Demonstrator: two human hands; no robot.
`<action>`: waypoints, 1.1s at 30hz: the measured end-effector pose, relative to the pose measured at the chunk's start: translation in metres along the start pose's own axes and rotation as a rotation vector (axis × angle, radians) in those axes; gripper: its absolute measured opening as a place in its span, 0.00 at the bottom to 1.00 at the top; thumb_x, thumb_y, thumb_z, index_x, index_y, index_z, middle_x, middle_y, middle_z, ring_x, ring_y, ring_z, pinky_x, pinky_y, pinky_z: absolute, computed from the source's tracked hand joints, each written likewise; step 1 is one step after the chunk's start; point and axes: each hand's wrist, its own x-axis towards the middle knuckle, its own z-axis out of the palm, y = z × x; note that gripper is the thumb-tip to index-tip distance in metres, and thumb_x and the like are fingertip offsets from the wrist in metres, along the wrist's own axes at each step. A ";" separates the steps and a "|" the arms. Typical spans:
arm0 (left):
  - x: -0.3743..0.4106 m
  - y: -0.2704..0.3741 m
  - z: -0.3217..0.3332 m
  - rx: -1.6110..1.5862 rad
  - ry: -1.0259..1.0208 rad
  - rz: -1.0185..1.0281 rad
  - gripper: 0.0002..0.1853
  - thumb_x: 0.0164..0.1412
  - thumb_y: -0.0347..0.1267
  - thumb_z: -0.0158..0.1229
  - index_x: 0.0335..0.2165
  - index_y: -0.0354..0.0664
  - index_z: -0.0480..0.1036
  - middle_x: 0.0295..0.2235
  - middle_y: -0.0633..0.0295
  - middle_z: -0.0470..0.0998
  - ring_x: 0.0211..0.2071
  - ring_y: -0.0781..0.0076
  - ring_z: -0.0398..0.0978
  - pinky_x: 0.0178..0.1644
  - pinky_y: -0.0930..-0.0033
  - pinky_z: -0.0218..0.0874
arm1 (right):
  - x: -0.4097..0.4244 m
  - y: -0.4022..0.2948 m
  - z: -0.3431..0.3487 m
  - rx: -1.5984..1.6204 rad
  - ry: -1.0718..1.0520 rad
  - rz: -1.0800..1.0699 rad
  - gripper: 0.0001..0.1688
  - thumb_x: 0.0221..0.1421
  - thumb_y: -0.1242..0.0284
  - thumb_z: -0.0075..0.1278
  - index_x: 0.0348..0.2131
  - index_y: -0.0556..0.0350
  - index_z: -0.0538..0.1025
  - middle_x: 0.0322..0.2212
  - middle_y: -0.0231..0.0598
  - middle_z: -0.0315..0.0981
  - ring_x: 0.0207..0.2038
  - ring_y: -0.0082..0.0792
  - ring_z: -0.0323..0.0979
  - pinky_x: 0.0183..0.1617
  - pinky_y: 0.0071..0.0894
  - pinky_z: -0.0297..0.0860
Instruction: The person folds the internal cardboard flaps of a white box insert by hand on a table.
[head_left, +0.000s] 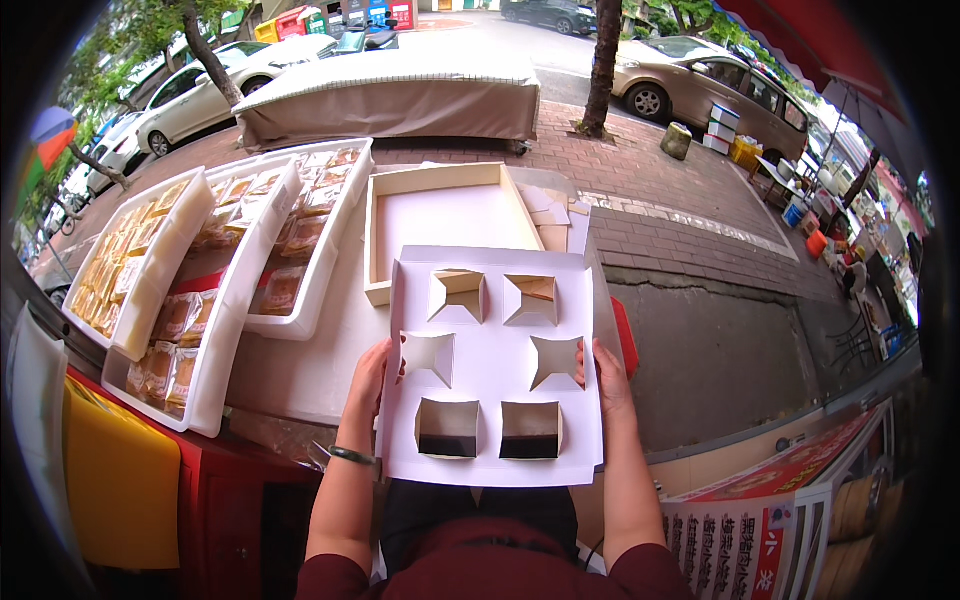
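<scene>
Between my hands I hold a white cardboard box insert with several square cut-outs, its side flaps folded. My left hand grips the left edge, and some fingertips show through the left middle cut-out. On the opposite edge my right hand has its thumb outside and fingers showing in the right middle cut-out. Beyond the insert, an open shallow box with a pale rim and a white inside lies on the table. The insert's far edge overlaps the box's near part in view and hides it.
At the left stand white plastic crates of wrapped pastries. Flat cardboard pieces lie right of the box. A red object shows at the table's right edge. Ahead are a covered stall and a tree trunk.
</scene>
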 end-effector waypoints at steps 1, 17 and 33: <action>-0.001 -0.003 0.001 -0.024 0.003 0.006 0.18 0.70 0.46 0.48 0.41 0.43 0.72 0.25 0.66 0.74 0.23 0.78 0.70 0.28 0.73 0.63 | -0.003 0.003 0.000 0.062 -0.011 0.013 0.14 0.65 0.61 0.51 0.40 0.53 0.75 0.23 0.29 0.69 0.20 0.21 0.62 0.23 0.23 0.61; -0.006 0.038 -0.021 -0.191 -0.188 0.039 0.28 0.72 0.55 0.37 0.44 0.44 0.70 0.27 0.66 0.73 0.24 0.80 0.69 0.27 0.76 0.63 | -0.040 -0.020 -0.010 -0.016 -0.402 -0.013 0.12 0.61 0.72 0.55 0.43 0.56 0.75 0.30 0.36 0.76 0.32 0.32 0.75 0.37 0.29 0.71; -0.038 0.052 0.024 -0.212 -0.040 0.109 0.22 0.74 0.45 0.44 0.42 0.38 0.75 0.28 0.68 0.78 0.26 0.84 0.73 0.28 0.80 0.65 | -0.005 -0.033 0.023 -0.296 0.187 -0.412 0.26 0.66 0.51 0.50 0.33 0.56 0.79 0.26 0.25 0.75 0.27 0.16 0.69 0.32 0.19 0.66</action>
